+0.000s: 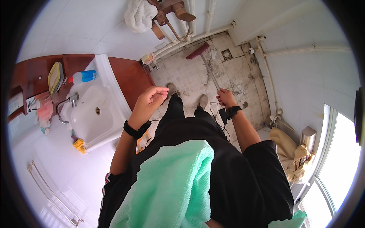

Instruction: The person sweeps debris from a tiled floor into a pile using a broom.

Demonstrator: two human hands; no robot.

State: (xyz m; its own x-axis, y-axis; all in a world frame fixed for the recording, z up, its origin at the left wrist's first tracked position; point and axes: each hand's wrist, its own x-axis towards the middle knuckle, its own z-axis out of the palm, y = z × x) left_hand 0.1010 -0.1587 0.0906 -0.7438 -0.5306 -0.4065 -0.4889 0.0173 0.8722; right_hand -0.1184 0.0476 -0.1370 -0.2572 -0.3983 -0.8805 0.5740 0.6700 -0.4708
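My right hand (226, 98) is closed around the end of the metal handle of a floor broom (211, 72). The broom's dark red head (198, 51) rests on the tiled floor near the far wall. My left hand (151, 104) is raised beside the washbasin cabinet with bent fingers and holds nothing that shows. Black bands are on both wrists. A mint-green towel (171, 182) hangs over the front of my black clothing.
A white washbasin (99, 114) with a blue bottle (85, 76) on its rim stands at left. A floor drain (227, 54) lies beyond the broom head. Pipes (269, 74) run along the walls. Black cables (227, 131) hang near my right wrist.
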